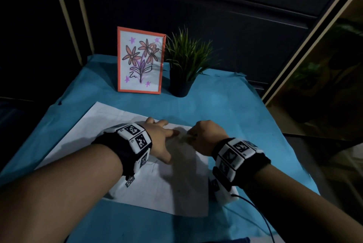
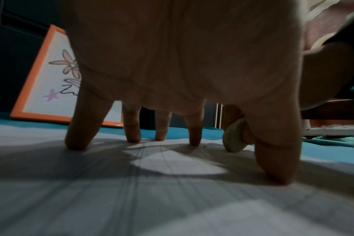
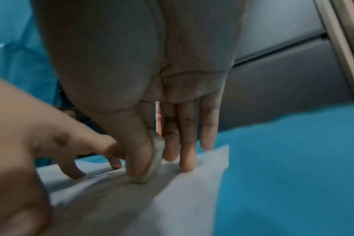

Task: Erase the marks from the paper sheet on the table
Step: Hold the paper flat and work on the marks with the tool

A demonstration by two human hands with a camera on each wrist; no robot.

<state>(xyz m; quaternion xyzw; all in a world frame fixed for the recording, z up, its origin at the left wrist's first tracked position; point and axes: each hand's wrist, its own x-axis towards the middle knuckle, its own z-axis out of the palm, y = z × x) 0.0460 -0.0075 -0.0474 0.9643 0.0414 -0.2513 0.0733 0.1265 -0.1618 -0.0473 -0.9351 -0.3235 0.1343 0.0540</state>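
The sheet (image 1: 137,174) lies flat on the blue-covered counter (image 1: 225,109), its near half in shadow, with faint pencil lines (image 2: 144,153) running across it. The left hand (image 1: 160,140) is spread on the sheet with fingers (image 2: 79,127) straight and splayed, the tips pressing the paper down; this grip is wide open and holds nothing. Just to its right, the right hand (image 1: 205,136) is bent over the sheet near its far right corner. Its thumb and forefinger pinch a small pale eraser (image 3: 155,161), whose lower edge touches the paper; the other fingers (image 3: 187,143) of that hand are straight and close together, with at least one tip resting on the sheet beside the eraser. In the left wrist view the eraser (image 2: 235,137) shows between the left thumb and forefinger, standing on the paper. Both wrists wear black bands with white marker tiles (image 1: 137,138), and a thin dark cable (image 1: 259,213) trails from the right band toward the near edge. At the back of the counter an orange-framed flower drawing (image 1: 140,60) stands upright, and just beside it on the right is a green plant (image 1: 186,54) in a dark pot (image 1: 180,87). Dark panels fill the background.
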